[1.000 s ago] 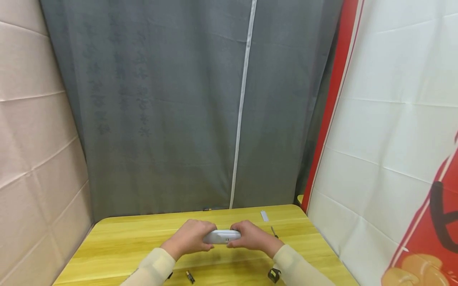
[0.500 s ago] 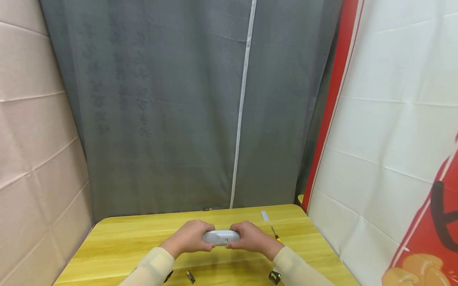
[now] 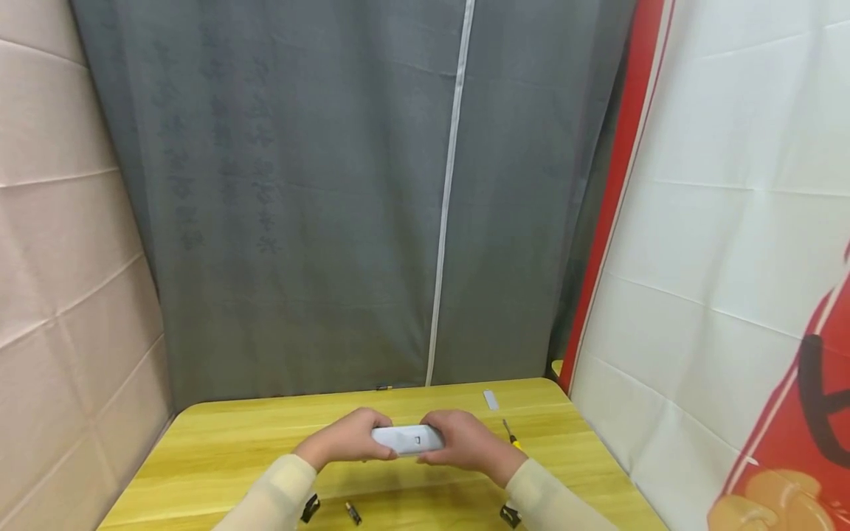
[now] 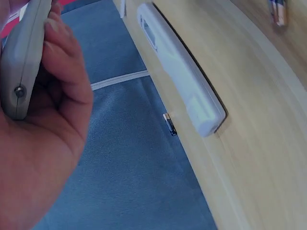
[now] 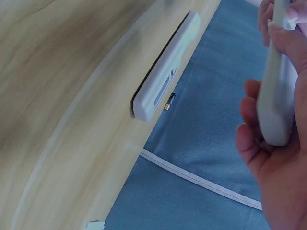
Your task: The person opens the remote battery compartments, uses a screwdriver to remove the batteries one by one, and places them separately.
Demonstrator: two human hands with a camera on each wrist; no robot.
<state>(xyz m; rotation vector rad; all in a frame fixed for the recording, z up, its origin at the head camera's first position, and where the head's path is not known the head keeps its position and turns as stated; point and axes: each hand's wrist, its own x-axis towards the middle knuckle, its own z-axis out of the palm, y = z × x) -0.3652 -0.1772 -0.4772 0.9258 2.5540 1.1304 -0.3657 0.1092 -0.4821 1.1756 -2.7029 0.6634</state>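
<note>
A light grey, long plastic casing (image 3: 407, 439) is held level over the table between my two hands. My left hand (image 3: 348, 436) grips its left end, thumb on the near side. In the left wrist view the end of the held casing (image 4: 21, 62) shows a small round metal spot on its seam. My right hand (image 3: 465, 441) grips the other end. The right wrist view shows fingers curled around that casing (image 5: 276, 105). A second white casing piece (image 4: 180, 67) with a rectangular window lies on the table past my hands; the hands hide it in the head view.
A small battery (image 3: 353, 512) lies near the front of the yellow wooden table (image 3: 226, 457), another battery (image 3: 384, 387) at its far edge. At right are a flat white cover (image 3: 491, 400) and a yellow-handled screwdriver (image 3: 511, 434). A grey curtain (image 3: 319, 221) hangs behind.
The held casing has shifted slightly left and tilted, showing more of its upper face. The left hand has moved a little left. Both hands keep their grip.
</note>
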